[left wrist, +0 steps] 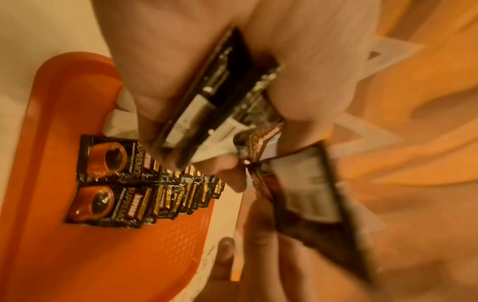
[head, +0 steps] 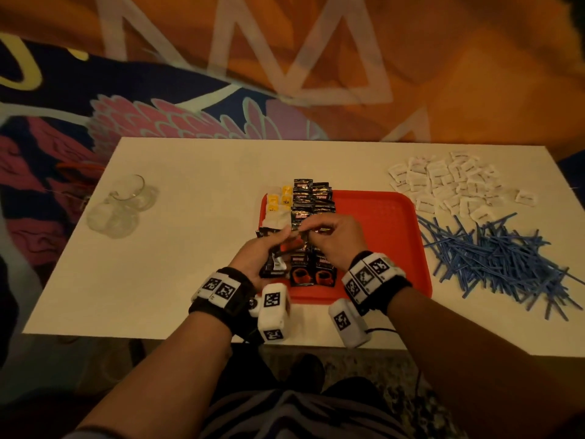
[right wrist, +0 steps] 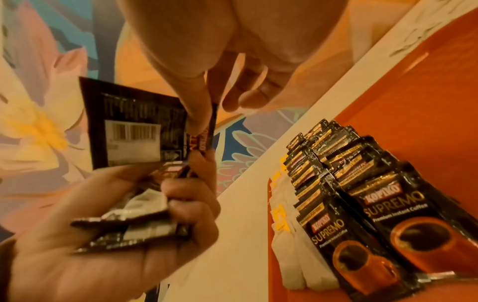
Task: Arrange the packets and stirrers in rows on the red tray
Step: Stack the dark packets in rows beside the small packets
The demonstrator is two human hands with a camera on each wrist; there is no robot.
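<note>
The red tray [head: 380,217] lies mid-table with two overlapping rows of black coffee packets [head: 311,201] and a row of white tea bags [head: 278,201] along its left side. Over the tray's near left corner my left hand [head: 272,245] grips a small stack of black coffee packets [right wrist: 134,224]. My right hand [head: 313,229] pinches the edge of one packet [right wrist: 134,126] at the top of that stack, barcode side showing, thumb and forefinger on it. The laid rows [right wrist: 362,194] show their cup pictures facing up.
A heap of white packets [head: 443,185] and a loose pile of blue stirrers [head: 493,258] lie on the white table right of the tray. Clear glass cups [head: 123,204] sit at the far left. The tray's right half [head: 389,248] is bare.
</note>
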